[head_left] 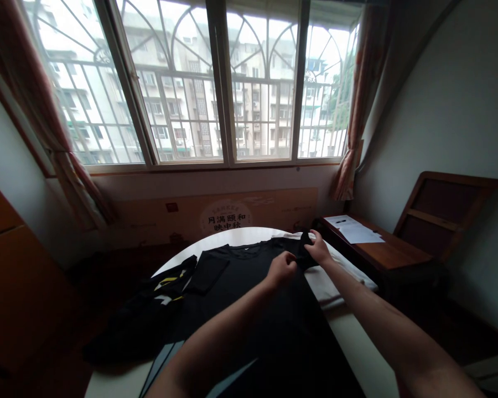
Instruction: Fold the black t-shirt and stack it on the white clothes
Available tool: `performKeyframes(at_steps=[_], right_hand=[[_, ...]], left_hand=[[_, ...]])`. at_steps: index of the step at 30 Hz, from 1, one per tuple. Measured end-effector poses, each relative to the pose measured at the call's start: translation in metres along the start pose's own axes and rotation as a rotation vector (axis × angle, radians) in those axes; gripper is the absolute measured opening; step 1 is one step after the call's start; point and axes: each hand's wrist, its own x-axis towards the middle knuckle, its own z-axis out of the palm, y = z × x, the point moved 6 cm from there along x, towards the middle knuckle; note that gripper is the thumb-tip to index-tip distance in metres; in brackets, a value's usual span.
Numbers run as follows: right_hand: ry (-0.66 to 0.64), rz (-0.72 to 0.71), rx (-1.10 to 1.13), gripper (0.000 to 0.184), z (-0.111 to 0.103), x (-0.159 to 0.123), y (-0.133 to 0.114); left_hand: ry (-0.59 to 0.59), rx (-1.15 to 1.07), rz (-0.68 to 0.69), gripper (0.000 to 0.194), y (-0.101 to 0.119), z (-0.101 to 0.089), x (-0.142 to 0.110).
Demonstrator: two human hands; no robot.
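A black T-shirt (249,309) lies spread flat on the round white table (357,342), its collar towards the window. My left hand (280,269) is closed, pinching the fabric near the shirt's right shoulder. Just beyond it, my right hand (317,249) grips the shirt's right sleeve (304,251) and holds it lifted and folded inwards. The left sleeve (207,272) lies flat on the table.
A dark garment with yellow and white markings (149,315) is heaped at the table's left. White cloth (336,282) lies under the shirt at right. A wooden desk (382,251) with papers (357,229) stands right. A printed cardboard panel (228,215) leans below the window.
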Motion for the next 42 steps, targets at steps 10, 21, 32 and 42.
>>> performKeyframes(at_steps=[10, 21, 32, 42], right_hand=[[-0.318, -0.315, -0.232, 0.042, 0.036, -0.062, -0.051], [-0.216, -0.100, -0.676, 0.082, 0.001, -0.077, -0.019], [-0.252, -0.027, -0.580, 0.028, 0.021, -0.082, -0.022], [-0.179, -0.136, -0.408, 0.037, 0.024, -0.089, -0.032]], left_hand=[[-0.015, -0.216, -0.330, 0.039, -0.051, -0.003, 0.115], [-0.035, -0.137, -0.229, 0.033, -0.074, 0.010, 0.161], [-0.147, -0.238, -0.202, 0.032, -0.083, 0.004, 0.164], [-0.135, -0.150, -0.105, 0.034, -0.089, -0.008, 0.160]])
